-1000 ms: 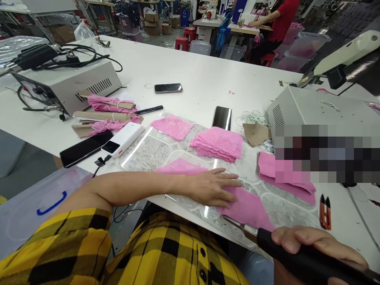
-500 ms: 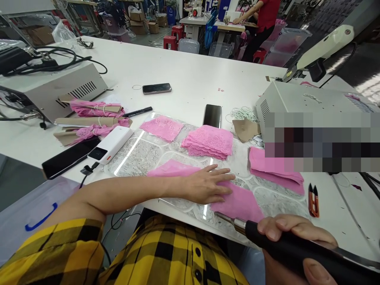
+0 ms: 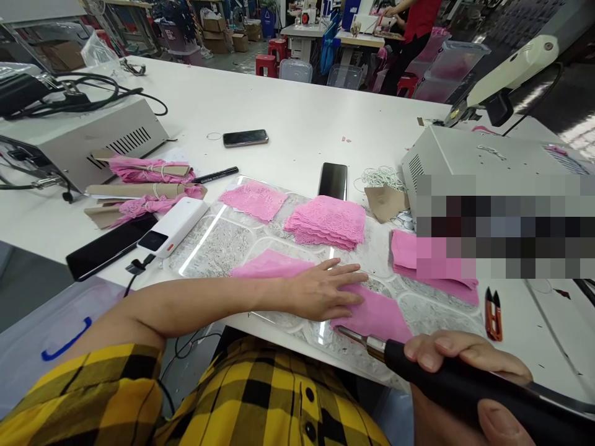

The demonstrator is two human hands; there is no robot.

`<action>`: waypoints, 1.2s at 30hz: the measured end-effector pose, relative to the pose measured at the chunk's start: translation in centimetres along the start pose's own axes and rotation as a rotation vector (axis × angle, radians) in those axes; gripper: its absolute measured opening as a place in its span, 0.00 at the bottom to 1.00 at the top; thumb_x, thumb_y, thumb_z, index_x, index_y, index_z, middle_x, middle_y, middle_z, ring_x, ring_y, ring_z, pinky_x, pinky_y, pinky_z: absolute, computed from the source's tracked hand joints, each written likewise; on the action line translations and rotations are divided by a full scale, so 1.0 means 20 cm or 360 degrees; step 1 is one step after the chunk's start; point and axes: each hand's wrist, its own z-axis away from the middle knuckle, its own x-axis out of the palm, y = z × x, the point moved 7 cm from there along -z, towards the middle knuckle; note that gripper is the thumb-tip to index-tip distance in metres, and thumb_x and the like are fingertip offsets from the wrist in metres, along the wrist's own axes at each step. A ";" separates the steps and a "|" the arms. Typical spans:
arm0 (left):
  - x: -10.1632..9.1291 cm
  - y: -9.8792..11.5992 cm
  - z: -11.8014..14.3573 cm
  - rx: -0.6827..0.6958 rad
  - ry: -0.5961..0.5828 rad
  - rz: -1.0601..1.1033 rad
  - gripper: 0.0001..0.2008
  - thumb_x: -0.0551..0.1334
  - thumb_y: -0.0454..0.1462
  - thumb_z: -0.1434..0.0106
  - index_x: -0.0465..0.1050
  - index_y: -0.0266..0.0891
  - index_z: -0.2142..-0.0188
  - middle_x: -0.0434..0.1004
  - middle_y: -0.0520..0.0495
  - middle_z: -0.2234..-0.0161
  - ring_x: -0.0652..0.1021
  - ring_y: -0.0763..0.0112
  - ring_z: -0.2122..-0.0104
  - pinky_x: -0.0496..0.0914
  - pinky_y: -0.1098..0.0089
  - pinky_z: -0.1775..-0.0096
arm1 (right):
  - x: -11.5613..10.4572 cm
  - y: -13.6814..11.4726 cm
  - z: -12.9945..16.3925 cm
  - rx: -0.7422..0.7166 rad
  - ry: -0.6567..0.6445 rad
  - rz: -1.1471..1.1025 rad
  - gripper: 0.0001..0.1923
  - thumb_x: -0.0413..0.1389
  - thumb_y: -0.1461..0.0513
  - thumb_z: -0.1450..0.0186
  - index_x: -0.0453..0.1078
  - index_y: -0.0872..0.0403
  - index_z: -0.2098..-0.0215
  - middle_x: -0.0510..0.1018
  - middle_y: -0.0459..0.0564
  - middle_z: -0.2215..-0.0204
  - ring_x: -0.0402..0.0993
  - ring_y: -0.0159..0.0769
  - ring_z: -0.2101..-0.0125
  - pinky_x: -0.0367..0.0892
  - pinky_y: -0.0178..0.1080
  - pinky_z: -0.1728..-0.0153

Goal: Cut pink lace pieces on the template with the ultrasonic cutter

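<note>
"Which step is in hand?"

"At a white surface (image 3: 288,111), the left hand (image 3: 320,290) appears to steady a flat, angular piece of pink fabric (image 3: 376,313) on a glossy, grey-patterned sheet (image 3: 204,244), apparently for work with a slim metal-tipped tool (image 3: 418,362) with a thick black handle."

"And the hands?"

"The left lies flat, fingers spread, some resting on the fabric's left end, clasping nothing. The right hand (image 3: 469,378) wraps around the tool's handle, at the near right."

"Where is the tip?"

"At the fabric's near left corner; contact cannot be told."

"What does the next move call for?"

"Probably a firm left palm and a well-controlled tip."
</note>
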 end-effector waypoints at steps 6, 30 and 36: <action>0.00 0.00 0.00 -0.0010 0.0005 -0.0018 0.17 0.55 0.44 0.31 0.76 0.38 0.51 0.62 0.36 0.37 0.62 0.50 0.37 0.59 0.49 0.40 | 0.05 0.00 0.00 0.0034 -0.0025 -0.0067 0.08 0.54 0.58 0.44 0.69 0.50 0.66 0.69 0.47 0.72 0.64 0.35 0.75 0.69 0.43 0.73; 0.01 0.00 0.01 -0.0016 0.0066 -0.0083 0.17 0.56 0.45 0.31 0.75 0.39 0.51 0.63 0.37 0.38 0.63 0.50 0.37 0.59 0.48 0.40 | 0.09 0.00 -0.01 0.0022 -0.0249 -0.0105 0.06 0.54 0.61 0.42 0.68 0.52 0.66 0.72 0.46 0.72 0.69 0.35 0.73 0.70 0.43 0.71; -0.05 0.01 0.00 -0.0029 0.0062 -0.0025 0.17 0.54 0.44 0.30 0.75 0.37 0.51 0.63 0.36 0.38 0.63 0.50 0.37 0.59 0.49 0.40 | -0.05 -0.06 -0.06 -0.0147 -0.0004 -0.0066 0.09 0.52 0.60 0.46 0.69 0.53 0.67 0.71 0.45 0.73 0.66 0.34 0.77 0.67 0.42 0.75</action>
